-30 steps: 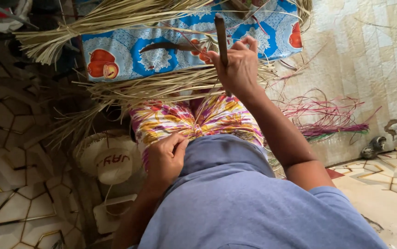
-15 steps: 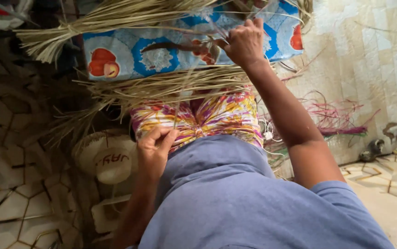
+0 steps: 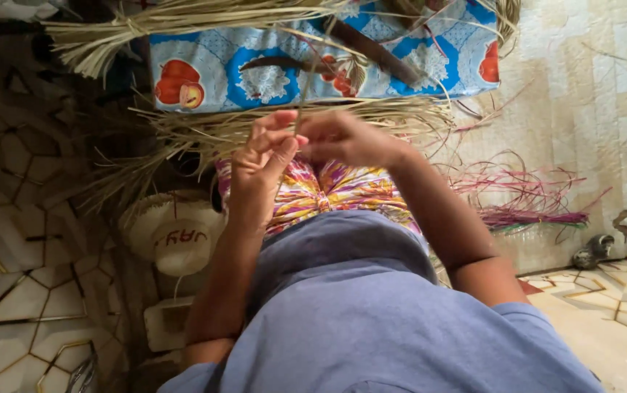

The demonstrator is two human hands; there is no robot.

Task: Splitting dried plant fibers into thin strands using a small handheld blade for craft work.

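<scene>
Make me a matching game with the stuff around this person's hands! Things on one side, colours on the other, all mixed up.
Things:
1. bundle of strands on the floor at the right
2. cloth with fruit pictures
3. shirt
4. long dried strips at the top

Colours:
A. greyish blue
B. pink and purple
C. pale straw yellow
D. bright blue and white with red

Pairs: 1-B, 2-D, 3-A, 4-C
</scene>
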